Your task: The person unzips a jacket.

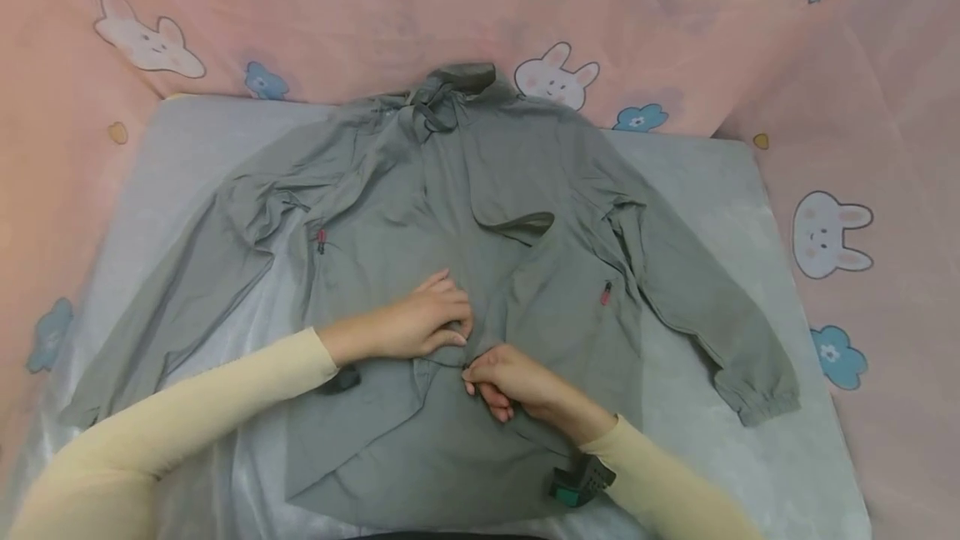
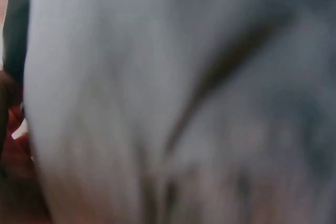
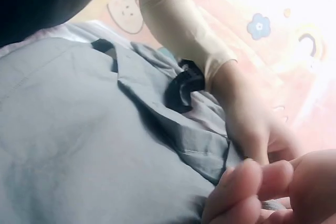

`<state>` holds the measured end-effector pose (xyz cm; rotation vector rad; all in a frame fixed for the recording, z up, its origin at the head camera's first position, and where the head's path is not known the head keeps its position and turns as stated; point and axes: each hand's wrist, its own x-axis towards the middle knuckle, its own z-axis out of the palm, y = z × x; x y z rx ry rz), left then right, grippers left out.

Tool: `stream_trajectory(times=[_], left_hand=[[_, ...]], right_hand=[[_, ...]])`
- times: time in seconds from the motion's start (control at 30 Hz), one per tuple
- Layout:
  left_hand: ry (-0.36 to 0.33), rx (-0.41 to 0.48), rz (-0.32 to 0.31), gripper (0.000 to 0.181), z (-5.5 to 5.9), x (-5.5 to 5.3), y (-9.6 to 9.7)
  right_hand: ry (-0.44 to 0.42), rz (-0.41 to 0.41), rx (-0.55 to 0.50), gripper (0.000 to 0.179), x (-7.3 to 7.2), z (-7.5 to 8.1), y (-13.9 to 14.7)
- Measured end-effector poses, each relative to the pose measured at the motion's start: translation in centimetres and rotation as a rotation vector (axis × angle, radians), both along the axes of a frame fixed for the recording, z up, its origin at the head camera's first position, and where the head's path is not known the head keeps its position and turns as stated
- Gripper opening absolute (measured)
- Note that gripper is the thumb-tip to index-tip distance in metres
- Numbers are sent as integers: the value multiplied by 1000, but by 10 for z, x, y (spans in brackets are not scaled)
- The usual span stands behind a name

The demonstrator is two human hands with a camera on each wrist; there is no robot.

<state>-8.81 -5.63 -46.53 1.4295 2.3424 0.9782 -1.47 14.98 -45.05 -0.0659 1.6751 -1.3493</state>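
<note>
A grey jacket (image 1: 390,248) lies spread face up with its sleeves out to both sides and its front partly open. My left hand (image 1: 423,319) holds the left front edge near the hem, fingers curled and thumb below. Just beside it, my right hand (image 1: 517,382) pinches the front edge between thumb and forefinger. The pinched spot is too small to make out. In the right wrist view the left hand (image 3: 252,124) is beyond the right hand's fingers (image 3: 236,192). Blurred grey cloth (image 2: 131,77) fills most of the left wrist view.
The jacket rests on a table with a shiny pale cover (image 1: 720,190). A pink curtain (image 1: 675,23) with rabbits and flowers surrounds the back and sides. Red zip pulls (image 1: 606,293) mark the pockets. A black wrist camera (image 1: 581,482) is strapped below my right wrist.
</note>
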Motion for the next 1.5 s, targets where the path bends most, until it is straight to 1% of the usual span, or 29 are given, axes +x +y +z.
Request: stream_trajectory(times=[0.03,0.07,0.13,0.2,0.23,0.3,0.37,0.43,0.47,0.53,0.6,0.67,0.73,0.8,0.87,0.93,1.0,1.07,1.1,1.13,1.17,1.23,1.27,1.3,1.33,1.37,1.4,1.43,1.5], left_hand=[[-7,-35,-7,14,-1,0,-1],[-14,-56,-7,24,-1,1,-2],[-22,-104,10,55,0,1,-4],[-13,-182,33,86,2,4,-6],[-10,-221,43,99,3,5,-7],[-1,-301,60,115,4,10,-10],[15,-370,75,123,6,17,-13],[36,-411,87,122,9,26,-15],[48,-427,90,115,11,31,-16],[81,-449,96,95,15,41,-18],[108,-459,91,75,19,52,-20],[111,-473,79,64,22,63,-21],[91,-495,61,60,26,74,-22],[43,-516,34,61,31,83,-23],[-31,-550,-1,64,38,89,-24],[-112,-565,-40,68,46,90,-26],[-200,-563,-77,75,54,85,-29],[-273,-539,-88,82,60,74,-34],[-298,-510,-82,85,61,67,-37],[-306,-478,-63,87,62,59,-40],[-294,-443,-33,88,62,50,-43],[-221,-376,62,84,59,28,-49],[-168,-351,123,81,57,15,-53],[-107,-333,189,79,53,1,-56],[-57,-326,256,77,51,-12,-60],[-24,-326,316,76,48,-26,-64],[-1,-332,369,76,45,-39,-68],[4,-338,406,76,43,-51,-72],[-23,-360,454,80,40,-73,-80]], right_hand=[[-2,-4,-5,30,1,0,1],[-6,-10,-10,30,3,-1,1],[-11,-15,-17,31,5,-1,2],[-16,-18,-23,31,8,-1,3],[-20,-18,-25,32,10,-2,4],[-33,-13,-24,33,14,-2,5],[-47,-6,-23,33,18,-2,6],[-55,7,-16,33,22,-2,8],[-58,17,-12,34,24,-3,9],[-57,54,-13,34,29,-3,12],[-51,119,-23,36,34,-2,16],[-49,197,-40,38,38,-1,19],[-44,272,-62,40,42,1,22],[-37,338,-74,42,45,3,25],[-15,391,-76,43,47,8,27],[24,430,-66,44,45,14,30],[106,442,-19,45,38,24,34],[240,404,54,42,26,34,40],[341,366,107,38,19,40,43],[470,319,169,33,10,45,46],[603,268,243,29,1,48,49],[851,149,376,20,-19,52,55],[949,96,439,19,-29,52,58],[1027,53,489,23,-40,51,61],[1075,30,523,28,-50,49,64],[1089,24,542,34,-61,48,67],[1082,31,549,39,-71,46,70],[1061,51,559,44,-82,44,72],[1025,116,597,52,-102,38,74]])
